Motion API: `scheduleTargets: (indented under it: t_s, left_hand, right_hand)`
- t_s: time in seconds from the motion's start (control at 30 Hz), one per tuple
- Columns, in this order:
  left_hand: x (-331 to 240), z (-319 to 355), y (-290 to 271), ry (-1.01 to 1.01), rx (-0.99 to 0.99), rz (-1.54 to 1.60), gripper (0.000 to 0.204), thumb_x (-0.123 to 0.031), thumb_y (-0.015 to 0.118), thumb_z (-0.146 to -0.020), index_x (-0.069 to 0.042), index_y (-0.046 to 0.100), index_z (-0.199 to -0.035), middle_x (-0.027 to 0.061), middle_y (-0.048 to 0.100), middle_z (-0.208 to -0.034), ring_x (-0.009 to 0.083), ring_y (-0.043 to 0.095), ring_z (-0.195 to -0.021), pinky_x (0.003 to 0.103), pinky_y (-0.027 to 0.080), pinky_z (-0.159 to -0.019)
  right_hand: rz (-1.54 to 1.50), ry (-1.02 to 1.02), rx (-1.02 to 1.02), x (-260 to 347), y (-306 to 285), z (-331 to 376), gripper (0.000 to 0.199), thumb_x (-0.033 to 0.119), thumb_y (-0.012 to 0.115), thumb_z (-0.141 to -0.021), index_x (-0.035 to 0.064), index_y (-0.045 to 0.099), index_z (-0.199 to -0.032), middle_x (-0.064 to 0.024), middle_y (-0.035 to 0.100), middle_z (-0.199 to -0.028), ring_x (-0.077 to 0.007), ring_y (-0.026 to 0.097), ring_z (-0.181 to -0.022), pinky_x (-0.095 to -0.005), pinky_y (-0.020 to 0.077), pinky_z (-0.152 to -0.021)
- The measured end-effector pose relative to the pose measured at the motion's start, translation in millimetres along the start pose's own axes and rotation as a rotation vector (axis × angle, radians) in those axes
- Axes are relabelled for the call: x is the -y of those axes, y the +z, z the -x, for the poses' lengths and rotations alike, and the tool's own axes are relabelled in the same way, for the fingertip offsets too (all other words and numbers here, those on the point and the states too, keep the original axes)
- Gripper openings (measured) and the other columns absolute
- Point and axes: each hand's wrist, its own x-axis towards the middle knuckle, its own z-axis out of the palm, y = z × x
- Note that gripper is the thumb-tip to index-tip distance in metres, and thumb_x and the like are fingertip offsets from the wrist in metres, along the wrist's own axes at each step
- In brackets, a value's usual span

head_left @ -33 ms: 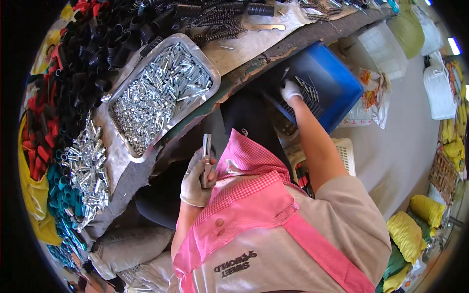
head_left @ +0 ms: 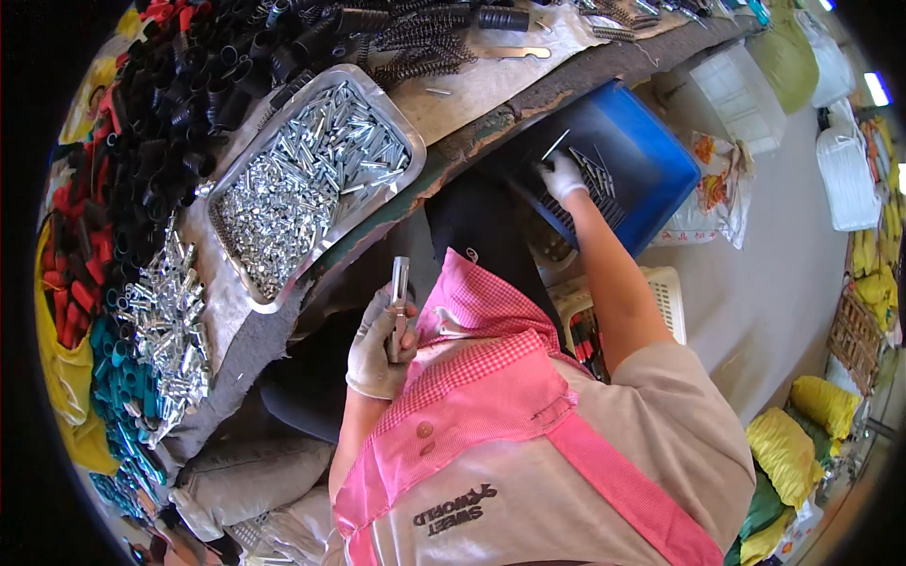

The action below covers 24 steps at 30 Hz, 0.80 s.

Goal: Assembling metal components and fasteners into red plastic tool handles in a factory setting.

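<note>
— Metal tube (head_left: 400,307), slim and silvery: where is it?
— Upright in the left hand (head_left: 377,349), whose gloved fingers are wrapped tight around its lower part, close to the chest of the pink apron (head_left: 491,396).
— And the right hand (head_left: 563,175)?
— Also gloved, stretched out into the blue crate (head_left: 651,160) beside the table edge. Its fingers are bunched on a thin metal rod (head_left: 555,145) above dark springs inside; whether they truly pinch it, I cannot tell.
— So the hands are well apart?
— Yes, one near the body, one at arm's length.
— What lies around?
— A metal tray (head_left: 401,123) heaped with small shiny pieces sits on the worktable (head_left: 491,85), just beyond the left hand. Black caps (head_left: 189,85) pile up further left, with loose silver tubes (head_left: 170,321) and teal sleeves (head_left: 118,377) below them. A white basket (head_left: 665,292) stands on the floor beside the right arm.
</note>
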Motion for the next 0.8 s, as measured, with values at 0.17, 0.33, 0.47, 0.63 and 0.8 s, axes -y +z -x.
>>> scheduleTargets:
  t_s: [0.17, 0.33, 0.47, 0.63, 0.8]
  left_hand:
    - [-17.6, 10.8, 17.8, -0.015, 0.049, -0.101, 0.035, -0.011, 0.053, -0.088, -0.006, 0.049, -0.122, 0.0081, 0.06, -0.085, 0.0104, 0.05, -0.053, 0.019, 0.034, -0.042]
    - [-33.1, 22.4, 25.7, 0.058, 0.178, -0.091, 0.033, -0.008, 0.054, -0.087, -0.002, 0.052, -0.119, 0.0108, 0.061, -0.084, 0.0123, 0.054, -0.053, 0.021, 0.038, -0.042]
    - [-52.0, 46.8, 27.8, 0.088, 0.165, -0.187, 0.031, -0.018, 0.052, -0.089, -0.002, 0.049, -0.115, 0.0092, 0.058, -0.081, 0.0077, 0.046, -0.046, 0.017, 0.032, -0.038]
    - [-62.0, 75.7, 9.8, 0.127, 0.126, -0.091, 0.032, -0.016, 0.052, -0.089, 0.0, 0.049, -0.117, 0.0097, 0.058, -0.08, 0.0059, 0.042, -0.046, 0.016, 0.031, -0.039]
    - [-62.9, 88.4, -9.2, 0.147, 0.118, -0.131, 0.034, -0.012, 0.053, -0.088, 0.001, 0.05, -0.118, 0.0099, 0.059, -0.08, 0.0051, 0.042, -0.046, 0.015, 0.033, -0.042]
  right_hand:
    - [-1.196, 0.176, 0.101, 105.4, -90.4, 76.2, 0.017, 0.011, 0.056, -0.089, -0.0009, 0.055, -0.1, -0.0127, 0.064, -0.089, -0.0189, 0.063, -0.083, -0.0283, 0.0506, -0.073]
    - [-1.279, -0.003, 0.532, 179.1, -131.1, 115.8, 0.013, 0.008, 0.059, -0.086, -0.0009, 0.057, -0.096, -0.0094, 0.061, -0.088, -0.0164, 0.06, -0.079, -0.0277, 0.0483, -0.071]
    - [-0.835, -0.297, 0.599, 227.4, -148.1, 114.5, 0.017, 0.013, 0.061, -0.086, 0.0005, 0.058, -0.097, -0.0018, 0.058, -0.085, -0.0079, 0.052, -0.081, -0.0217, 0.0424, -0.076]
    - [-0.51, -0.506, 0.76, 267.1, -170.9, 97.2, 0.015, 0.007, 0.059, -0.081, -0.0002, 0.056, -0.094, -0.0013, 0.053, -0.082, -0.0085, 0.049, -0.073, -0.0218, 0.0405, -0.066]
    - [-0.285, -0.684, 0.739, 298.5, -172.5, 93.2, 0.015, 0.0, 0.061, -0.075, -0.0011, 0.059, -0.09, -0.0052, 0.056, -0.085, -0.0127, 0.054, -0.078, -0.0262, 0.0437, -0.072]
